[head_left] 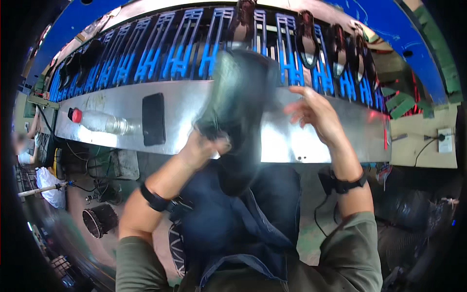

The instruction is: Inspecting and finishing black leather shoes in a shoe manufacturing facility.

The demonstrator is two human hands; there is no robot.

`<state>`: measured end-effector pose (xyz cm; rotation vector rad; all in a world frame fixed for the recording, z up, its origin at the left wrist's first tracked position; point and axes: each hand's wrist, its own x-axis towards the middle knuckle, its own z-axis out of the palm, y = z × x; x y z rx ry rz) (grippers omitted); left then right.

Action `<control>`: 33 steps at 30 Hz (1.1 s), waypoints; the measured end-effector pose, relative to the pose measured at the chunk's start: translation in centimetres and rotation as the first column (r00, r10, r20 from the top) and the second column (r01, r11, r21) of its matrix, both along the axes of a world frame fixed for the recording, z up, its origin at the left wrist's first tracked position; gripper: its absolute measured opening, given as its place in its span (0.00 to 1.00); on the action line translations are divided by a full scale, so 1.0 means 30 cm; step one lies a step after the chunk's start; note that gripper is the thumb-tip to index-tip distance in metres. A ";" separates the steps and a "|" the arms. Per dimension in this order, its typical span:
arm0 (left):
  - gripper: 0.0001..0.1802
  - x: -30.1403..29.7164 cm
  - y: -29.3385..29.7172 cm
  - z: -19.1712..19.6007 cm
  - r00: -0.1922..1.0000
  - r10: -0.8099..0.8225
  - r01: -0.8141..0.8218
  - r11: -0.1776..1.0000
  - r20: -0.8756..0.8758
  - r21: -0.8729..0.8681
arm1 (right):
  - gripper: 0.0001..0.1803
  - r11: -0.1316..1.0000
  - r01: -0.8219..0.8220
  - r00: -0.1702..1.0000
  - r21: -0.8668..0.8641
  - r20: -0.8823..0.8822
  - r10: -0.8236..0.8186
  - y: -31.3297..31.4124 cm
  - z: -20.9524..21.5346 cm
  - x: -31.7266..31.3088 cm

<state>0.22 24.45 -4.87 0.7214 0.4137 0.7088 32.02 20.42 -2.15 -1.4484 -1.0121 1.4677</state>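
Note:
My left hand is closed on a black shoe, held up over the front edge of the metal ledge and my lap. Motion smears the shoe, so its finer details do not show. To the right of it, my right hand is raised above the ledge with fingers apart and nothing in them. Beyond the hands, dark shoes lean on a row of blue-tipped rack frames. One more dark shoe rests on the rack just behind the held one.
On the shiny metal ledge lie a black phone and a clear bottle with a red cap. A black bucket stands on the floor at left. Blue panels frame the rack. A person is at the far left.

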 end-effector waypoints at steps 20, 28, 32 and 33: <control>0.40 -0.099 0.738 -0.057 0.125 0.731 0.583 0.492 -0.670 0.646 | 0.52 0.986 0.124 0.992 0.111 -0.003 -0.125 0.670 -0.239 0.101; 0.33 0.338 0.162 0.491 0.684 0.555 0.611 -0.083 -0.473 0.787 | 0.45 0.956 0.175 0.813 0.237 0.513 -0.276 -0.434 -0.199 0.182; 0.32 0.657 0.015 0.757 0.878 0.417 0.405 -0.389 -0.234 0.827 | 0.41 0.853 0.209 0.482 0.478 0.708 -0.515 -0.639 -0.309 0.114; 0.32 0.750 0.005 0.813 0.909 0.387 0.341 -0.478 -0.154 0.809 | 0.42 0.835 0.194 0.465 0.514 0.701 -0.540 -0.649 -0.327 0.114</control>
